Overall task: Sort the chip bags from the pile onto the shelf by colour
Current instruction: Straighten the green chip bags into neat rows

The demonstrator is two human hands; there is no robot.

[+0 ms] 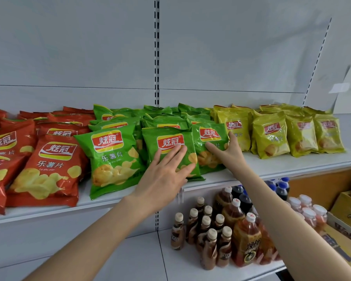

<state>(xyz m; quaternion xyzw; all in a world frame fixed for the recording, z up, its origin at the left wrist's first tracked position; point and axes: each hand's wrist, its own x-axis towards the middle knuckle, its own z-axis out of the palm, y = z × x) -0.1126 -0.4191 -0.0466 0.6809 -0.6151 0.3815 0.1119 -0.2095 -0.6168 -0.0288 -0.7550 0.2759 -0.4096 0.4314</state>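
Chip bags stand in colour groups on the white shelf (272,165): red bags (49,169) at the left, green bags (111,159) in the middle, yellow bags (270,134) at the right. My left hand (164,175) lies flat with straight fingers on the front of a green bag (168,138). My right hand (229,155) holds the rightmost green bag (209,134), its thumb along the bag's right edge and its fingers spread on the front. That bag stands against the first yellow bag (235,126).
Below, a lower shelf (142,260) carries several brown and dark drink bottles (211,230) and pink bottles (308,211). Cardboard boxes (346,216) sit at the lower right. A slotted upright (156,51) divides the white back panel.
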